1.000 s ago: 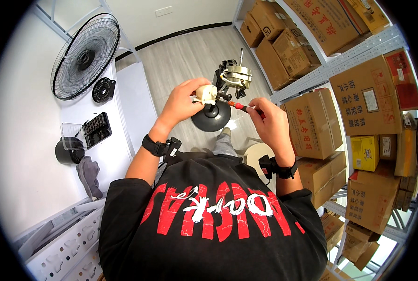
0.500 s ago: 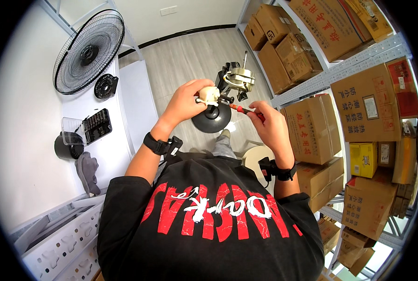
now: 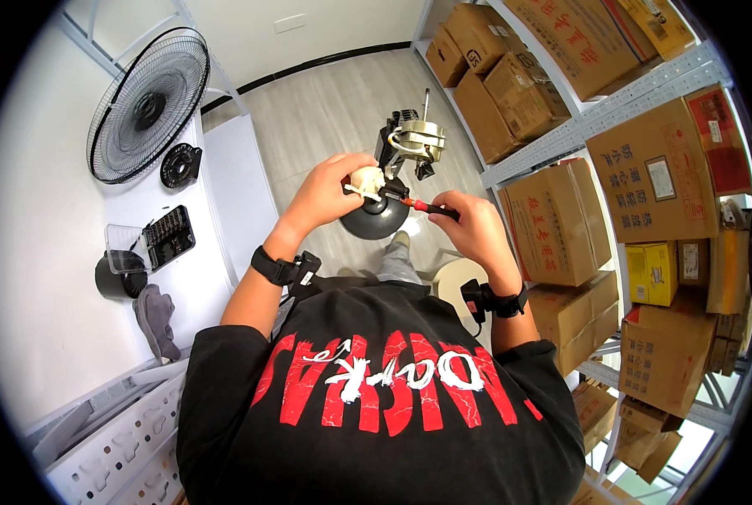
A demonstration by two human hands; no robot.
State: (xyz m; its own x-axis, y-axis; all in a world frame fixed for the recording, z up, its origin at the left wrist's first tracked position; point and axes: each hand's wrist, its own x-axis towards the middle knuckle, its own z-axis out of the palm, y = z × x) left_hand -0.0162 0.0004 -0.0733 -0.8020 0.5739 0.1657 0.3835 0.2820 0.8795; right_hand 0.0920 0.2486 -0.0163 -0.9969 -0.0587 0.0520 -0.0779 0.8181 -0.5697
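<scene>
Right grip [image 3: 475,225] hiding screwdriver [image 3: 422,206] handle, tip unclear

Open floor [image 3: 325,109] ahead; boxed shelves [image 3: 561,135] close right.

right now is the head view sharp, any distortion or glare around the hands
Head view: strong fisheye bend, shelf rails curve toward a black rim; left hand, right hand and fan motor sharp; lighting even, white table bright, no harsh glare.

Pale wood-look floor [image 3: 325,109], white wall [image 3: 309,25] — metal shelving [image 3: 612,109] stacked with cardboard boxes [image 3: 561,227] on the right.
</scene>
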